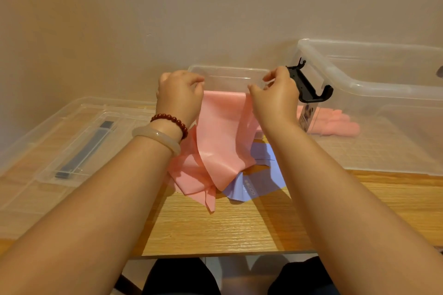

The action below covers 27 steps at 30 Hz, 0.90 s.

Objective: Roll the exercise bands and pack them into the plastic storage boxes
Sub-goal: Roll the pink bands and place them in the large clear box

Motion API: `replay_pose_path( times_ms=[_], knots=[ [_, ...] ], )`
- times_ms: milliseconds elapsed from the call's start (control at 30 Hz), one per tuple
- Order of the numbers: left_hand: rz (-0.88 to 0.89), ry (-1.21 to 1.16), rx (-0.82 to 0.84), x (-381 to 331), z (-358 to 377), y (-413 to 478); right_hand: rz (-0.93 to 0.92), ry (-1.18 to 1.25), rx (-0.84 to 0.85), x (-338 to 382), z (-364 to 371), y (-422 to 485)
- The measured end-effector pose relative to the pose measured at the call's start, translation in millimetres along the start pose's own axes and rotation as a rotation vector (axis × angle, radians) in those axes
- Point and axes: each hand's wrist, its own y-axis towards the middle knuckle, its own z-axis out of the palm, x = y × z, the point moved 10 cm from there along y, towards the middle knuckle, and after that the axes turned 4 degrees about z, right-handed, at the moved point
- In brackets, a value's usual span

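Head view, both forearms reaching forward over a wooden table (227, 223). The left hand (179, 96) and right hand (275, 98) are raised side by side, a short gap between them. Each has its fingers curled and pinches one upper corner of a pink exercise band (223, 141). The band's top edge is stretched flat from one hand to the other. Below the hands the band hangs in loose folds, its lower end crumpled on the table beneath the left wrist.

A purple exercise band (261, 182) lies flat on the table under the pink one, below the right wrist.

A small clear plastic box (227, 70) stands just behind both hands, its rim level with the knuckles. A large clear storage box (359, 84) stands to the right of the right hand. A black clip handle (309, 86) sits at its near end, just beyond the right hand's fingers. Pink rolls (335, 122), apparently rolled bands, show through its wall, on its floor.

A clear lid (60, 139) with a dark strip handle (84, 151) lies flat to the left of the left forearm.

The left wrist carries a red bead bracelet (170, 120) and a pale bangle (155, 136)
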Motion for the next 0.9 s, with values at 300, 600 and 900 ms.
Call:
replay_pose_path(
  times_ms=[300,600,900],
  knots=[
    [-0.257,-0.119,0.072,34.5,17.6,-60.4,0.149,0.086,-0.008,-60.0,8.1,-47.1],
    [-0.307,-0.282,0.112,32.4,18.4,-66.7,0.147,0.255,0.039,-53.7,15.5,-55.2],
    [-0.102,-0.186,-0.111,0.4,-13.3,4.8,0.028,0.378,-0.122,-3.3,-14.1,-9.2]
  ],
)
